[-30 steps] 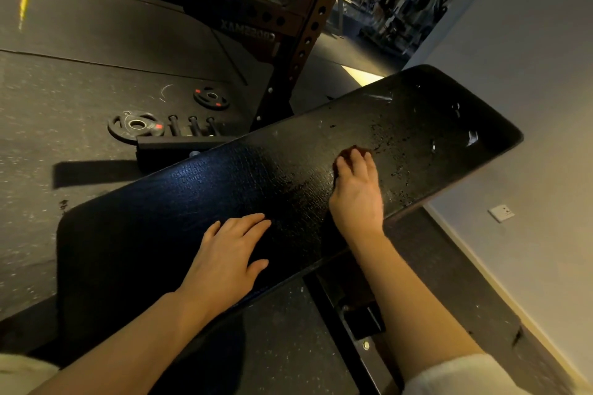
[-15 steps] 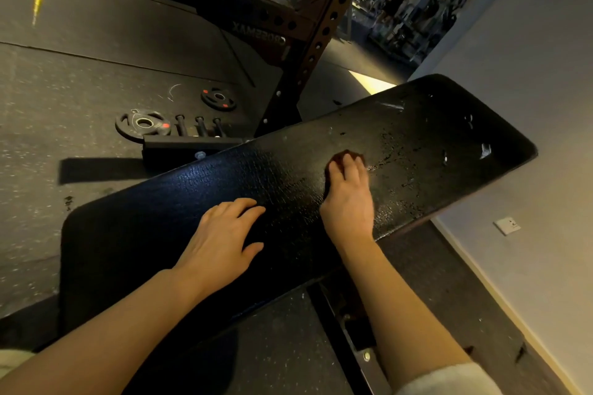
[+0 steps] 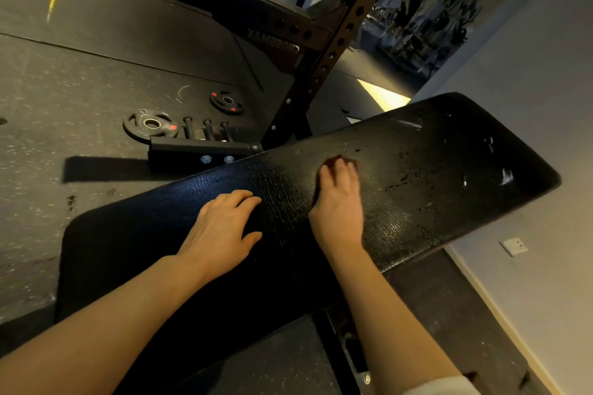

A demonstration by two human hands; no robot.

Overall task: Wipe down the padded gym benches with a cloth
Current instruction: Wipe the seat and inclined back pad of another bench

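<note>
Black padding covers the bench (image 3: 449, 176), which runs from near left to far right. Her right hand (image 3: 338, 208) presses flat, fingers straight, on a dark reddish cloth (image 3: 333, 160) mid-pad; only its far edge shows. Left of it, the left hand (image 3: 221, 228) rests open, palm down, on the pad.

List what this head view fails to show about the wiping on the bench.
- Cloth: mostly under the right hand; only a dark reddish edge shows, so its size and folds stay hidden.
- Right hand's fingers: blurred, so the exact grip is unclear.
- Bench pad: near end lost in shadow; whether it is wet or wiped is unreadable.
- Bench frame: mostly hidden below the pad and right forearm.
</note>
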